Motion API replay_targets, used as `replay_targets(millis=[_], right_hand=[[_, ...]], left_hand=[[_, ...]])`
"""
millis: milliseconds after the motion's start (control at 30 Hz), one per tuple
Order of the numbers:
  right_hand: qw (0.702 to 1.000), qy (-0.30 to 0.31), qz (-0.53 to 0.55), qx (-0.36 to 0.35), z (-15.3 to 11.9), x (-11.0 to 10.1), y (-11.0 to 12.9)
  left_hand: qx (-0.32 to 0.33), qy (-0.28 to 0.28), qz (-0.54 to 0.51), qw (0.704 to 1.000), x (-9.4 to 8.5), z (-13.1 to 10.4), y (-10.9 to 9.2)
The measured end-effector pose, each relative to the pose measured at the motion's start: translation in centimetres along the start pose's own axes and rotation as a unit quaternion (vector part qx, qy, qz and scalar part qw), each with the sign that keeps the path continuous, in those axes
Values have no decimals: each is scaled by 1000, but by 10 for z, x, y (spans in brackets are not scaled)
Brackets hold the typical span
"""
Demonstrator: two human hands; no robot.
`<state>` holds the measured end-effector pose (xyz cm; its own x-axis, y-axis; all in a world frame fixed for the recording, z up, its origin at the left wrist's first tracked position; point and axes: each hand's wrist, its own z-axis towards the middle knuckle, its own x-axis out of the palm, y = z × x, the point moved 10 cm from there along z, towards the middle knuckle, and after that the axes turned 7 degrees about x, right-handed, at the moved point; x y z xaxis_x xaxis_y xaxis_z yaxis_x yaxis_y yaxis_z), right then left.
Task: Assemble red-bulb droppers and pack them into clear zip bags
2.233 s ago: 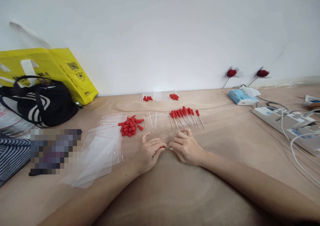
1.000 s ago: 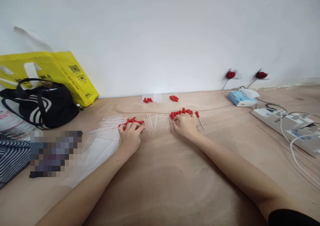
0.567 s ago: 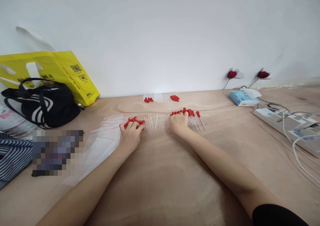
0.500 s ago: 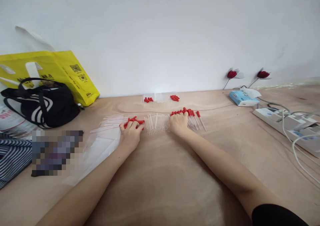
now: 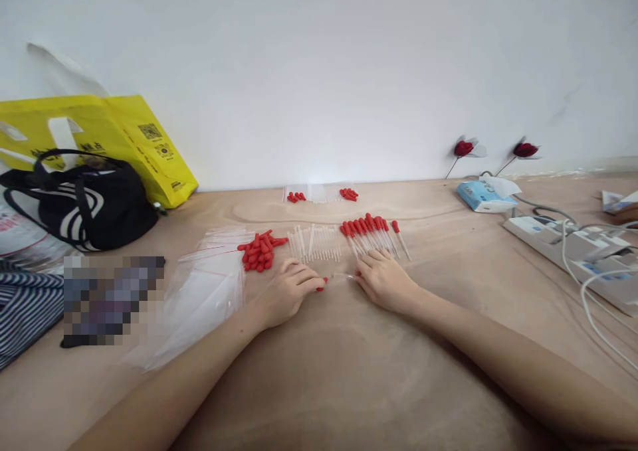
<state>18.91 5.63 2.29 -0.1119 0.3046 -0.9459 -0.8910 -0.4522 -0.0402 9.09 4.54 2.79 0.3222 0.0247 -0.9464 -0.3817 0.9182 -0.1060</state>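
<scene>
My left hand (image 5: pixel 293 290) is closed on a red rubber bulb (image 5: pixel 321 283), which sticks out past its fingertips. Facing it, my right hand (image 5: pixel 383 277) pinches a thin clear dropper tube (image 5: pixel 343 275) whose free end points left toward the bulb; the two are apart. Behind the hands lies a row of bare clear tubes (image 5: pixel 315 242). To their right are several droppers with red bulbs fitted (image 5: pixel 366 227), side by side. A heap of loose red bulbs (image 5: pixel 260 250) rests beyond my left hand.
Clear plastic zip bags (image 5: pixel 204 298) lie left of the bulbs. Bagged red-bulb pieces (image 5: pixel 319 193) sit by the wall. At right are a tissue pack (image 5: pixel 486 196) and a power strip (image 5: pixel 573 248) with cables. A black bag (image 5: pixel 94 205) and yellow bag (image 5: pixel 164 165) stand at left.
My left hand has come from the bulb heap toward me and right, bringing a red bulb. My right hand has drawn back from the rows with a clear tube.
</scene>
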Motion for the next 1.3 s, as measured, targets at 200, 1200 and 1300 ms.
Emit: replay_targets(millis=[200,1200,1300], right_hand=[[995,-27,96,-7,-12,-5,-5],[971,-165,171,6,-21,-24,18],[966,-171,192,-13,-23,-25,23]], left_hand=[[-15,2,-41,999,-5,-5,-1],[-116,-139,27,983,-15,-2,-4],[-120,-146,7,982,-16,-2,-4]])
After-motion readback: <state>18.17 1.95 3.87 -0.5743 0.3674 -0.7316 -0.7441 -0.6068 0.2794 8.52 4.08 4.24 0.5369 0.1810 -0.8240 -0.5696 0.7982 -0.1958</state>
